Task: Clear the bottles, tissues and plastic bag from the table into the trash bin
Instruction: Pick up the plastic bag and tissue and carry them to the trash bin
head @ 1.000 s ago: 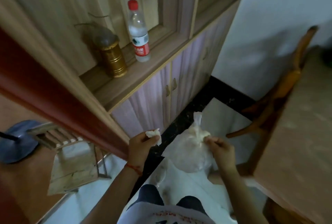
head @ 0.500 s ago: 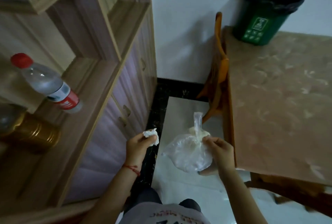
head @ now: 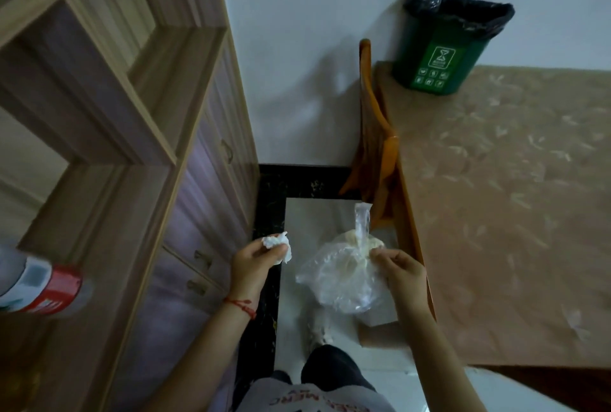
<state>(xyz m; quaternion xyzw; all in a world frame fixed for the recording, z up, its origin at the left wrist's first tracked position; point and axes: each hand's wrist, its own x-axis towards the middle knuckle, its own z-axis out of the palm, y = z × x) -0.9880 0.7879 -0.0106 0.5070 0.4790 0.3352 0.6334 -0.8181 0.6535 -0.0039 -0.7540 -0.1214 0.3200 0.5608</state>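
Now both hands loaded: left hand [head: 253,263] pinches crumpled tissue [head: 277,245], right hand [head: 401,271] grips knotted plastic bag [head: 344,274] at neck. Trash bin [head: 443,48] stands on far table [head: 496,213] corner, ahead and to right; right hand nearer.

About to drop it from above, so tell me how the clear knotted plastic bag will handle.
The clear knotted plastic bag probably stays floppy: it sags below the right hand pinching its neck. It looks light, held by fingertips alone. The crinkled film may be slippery.
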